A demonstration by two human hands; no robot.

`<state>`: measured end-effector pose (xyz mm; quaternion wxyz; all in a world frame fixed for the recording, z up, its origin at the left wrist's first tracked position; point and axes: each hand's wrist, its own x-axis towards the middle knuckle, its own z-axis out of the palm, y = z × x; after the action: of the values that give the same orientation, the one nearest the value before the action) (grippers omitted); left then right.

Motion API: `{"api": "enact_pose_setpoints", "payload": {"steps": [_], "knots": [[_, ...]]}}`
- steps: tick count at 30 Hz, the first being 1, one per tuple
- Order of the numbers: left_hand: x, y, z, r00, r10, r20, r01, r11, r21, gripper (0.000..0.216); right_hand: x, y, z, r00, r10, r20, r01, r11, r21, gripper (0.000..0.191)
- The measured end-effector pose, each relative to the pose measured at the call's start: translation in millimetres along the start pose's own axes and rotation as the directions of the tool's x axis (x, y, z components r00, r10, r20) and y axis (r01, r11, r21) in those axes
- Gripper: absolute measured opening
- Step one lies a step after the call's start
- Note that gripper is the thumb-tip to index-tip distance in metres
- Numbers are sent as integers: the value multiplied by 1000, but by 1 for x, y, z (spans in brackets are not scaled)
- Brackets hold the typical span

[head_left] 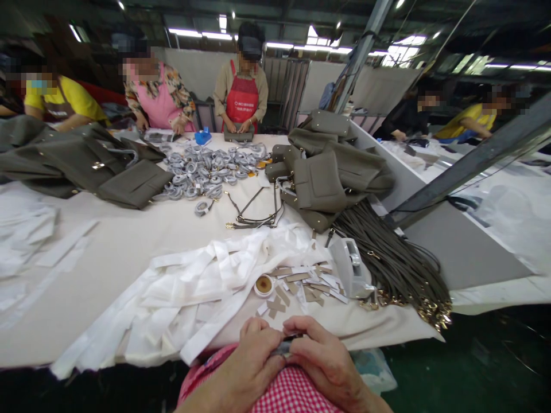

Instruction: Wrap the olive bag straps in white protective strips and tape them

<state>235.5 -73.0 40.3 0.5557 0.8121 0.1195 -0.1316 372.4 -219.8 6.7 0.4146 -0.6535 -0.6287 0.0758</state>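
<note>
At the near edge of the table (123, 232), just above the red-checked apron (286, 393), there's a small grey-and-dark piece (284, 347) w/ the left hand (258, 351) pinched on its left side and the right hand (319, 351) gripping its right w/ thumb + fingers, most of it hidden so can't ID it. Imo it's prob v light, kinda soft & bendy, not fragile, dark bit maybe stiffer/slicker, so I'd hold it by both ends w/ fingertips. Fwiw there's a pile of grey coils (202, 166) on the far side & dark straps (394, 258) to the right.
</note>
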Motion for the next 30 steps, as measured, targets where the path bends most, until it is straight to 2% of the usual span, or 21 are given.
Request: {"api": "enact_pose_setpoints", "payload": {"steps": [4, 7, 11, 15, 17, 19, 22, 24, 25, 26, 30], "knots": [[-1, 1, -1, 1000, -9, 11, 8, 999, 50, 28, 0, -2, 0, 1000, 31, -4, -31, 994, 101, 19], [-1, -4, -1, 1000, 14, 27, -14, 1000, 9, 30, 3, -5, -1, 997, -34, -67, 40, 995, 88, 17], [2, -10, -1, 999, 9, 34, -6, 997, -82, 27, 9, -13, -2, 987, -124, -106, 126, 992, 6, 18], [7, -12, 2, 999, -20, -46, 15, 994, -105, 24, 11, -17, -2, 972, -211, -104, 198, 973, -118, 23], [9, -12, 3, 998, -33, -62, 21, 984, -176, 25, 10, -16, 0, 967, -236, -93, 223, 966, -131, 22], [10, -12, 4, 998, -28, -55, 11, 962, -273, 27, 7, -14, 2, 977, -201, -78, 197, 979, -52, 20], [8, -11, 3, 999, -31, -44, 15, 948, -319, 24, -1, -8, 7, 994, 6, -108, 5, 995, 100, 13], [7, -11, 5, 996, -72, -54, 54, 960, -273, 21, -7, -4, 9, 974, 172, -149, -152, 978, 140, 34], [6, -11, 6, 993, -93, -66, 75, 967, -243, 20, -9, -2, 9, 965, 216, -149, -196, 971, 139, 42], [6, -11, 7, 992, -104, -78, 85, 973, -215, 20, -10, -1, 9, 966, 224, -131, -207, 969, 134, 42], [4, -9, 9, 989, -100, -110, 88, 990, -110, 24, -7, 2, 5, 993, 106, 50, -112, 983, 149, 9]]}}
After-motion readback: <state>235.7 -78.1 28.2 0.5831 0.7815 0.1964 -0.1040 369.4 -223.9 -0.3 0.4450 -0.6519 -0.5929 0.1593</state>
